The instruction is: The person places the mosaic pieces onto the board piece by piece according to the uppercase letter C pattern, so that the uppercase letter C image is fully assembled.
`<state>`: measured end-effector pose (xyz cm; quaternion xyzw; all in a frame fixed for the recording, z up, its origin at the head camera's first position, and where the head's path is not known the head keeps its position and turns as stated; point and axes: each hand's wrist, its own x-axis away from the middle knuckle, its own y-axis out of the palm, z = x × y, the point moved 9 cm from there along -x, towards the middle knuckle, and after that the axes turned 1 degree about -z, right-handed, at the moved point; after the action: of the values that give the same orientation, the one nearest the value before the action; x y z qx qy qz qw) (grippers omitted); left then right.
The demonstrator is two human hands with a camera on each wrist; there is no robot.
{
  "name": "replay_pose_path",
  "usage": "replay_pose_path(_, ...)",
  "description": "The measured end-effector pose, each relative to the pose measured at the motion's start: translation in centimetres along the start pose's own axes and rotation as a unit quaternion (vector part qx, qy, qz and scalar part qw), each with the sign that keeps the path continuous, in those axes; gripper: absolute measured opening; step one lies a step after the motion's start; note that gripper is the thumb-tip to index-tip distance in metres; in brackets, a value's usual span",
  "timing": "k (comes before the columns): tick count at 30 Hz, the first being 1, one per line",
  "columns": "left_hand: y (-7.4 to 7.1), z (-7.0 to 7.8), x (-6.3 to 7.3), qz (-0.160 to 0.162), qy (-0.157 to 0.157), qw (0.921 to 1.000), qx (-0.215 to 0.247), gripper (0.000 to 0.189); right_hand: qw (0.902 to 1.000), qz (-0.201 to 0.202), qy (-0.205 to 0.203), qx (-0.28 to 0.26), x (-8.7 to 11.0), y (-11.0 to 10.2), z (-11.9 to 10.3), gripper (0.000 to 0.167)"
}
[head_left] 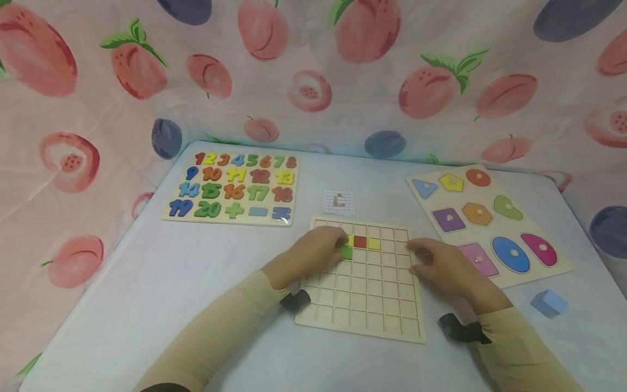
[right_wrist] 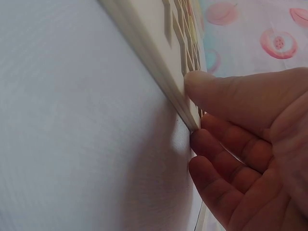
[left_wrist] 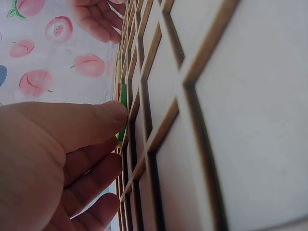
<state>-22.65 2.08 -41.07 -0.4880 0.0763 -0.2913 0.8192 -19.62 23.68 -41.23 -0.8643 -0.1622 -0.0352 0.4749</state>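
A wooden grid board [head_left: 364,305] lies flat at the middle of the table. One red tile [head_left: 360,242], a yellow tile [head_left: 374,244] to its right and another yellow tile [head_left: 350,240] to its left sit in one row. Below the left one is a green tile [head_left: 346,252]. My left hand [head_left: 318,247] has thumb and forefinger at this green tile, the thumb against it in the left wrist view; the fingers partly cover the left yellow tile. With my right hand [head_left: 443,267] I hold the board's right edge, thumb on top and fingers along the side.
A small pattern card [head_left: 339,202] lies beyond the board. A number puzzle [head_left: 222,193] stands at the back left, a shape puzzle [head_left: 470,231] at the right. Near the right forearm sits a blue block [head_left: 548,303]. A fruit-print curtain [head_left: 313,54] hangs behind.
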Motion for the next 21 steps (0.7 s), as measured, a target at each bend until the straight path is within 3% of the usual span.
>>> replay_pose_path(8,-0.5,0.0,0.2,0.011,0.002,0.9998,0.015,0.032,1.0000,-0.003,0.002,0.000,0.0,0.1,0.0,0.058)
replay_pose_path(14,-1.5,-1.0,1.2,0.007,-0.033,0.9987,0.038,0.034,1.0000,-0.001,-0.002,0.002,0.0,0.1,0.1,0.056)
replay_pose_path(21,-2.7,-2.4,2.3,0.010,-0.055,0.9980,0.030,0.037,1.0000,0.001,-0.003,0.005,0.0,0.1,0.2,0.057)
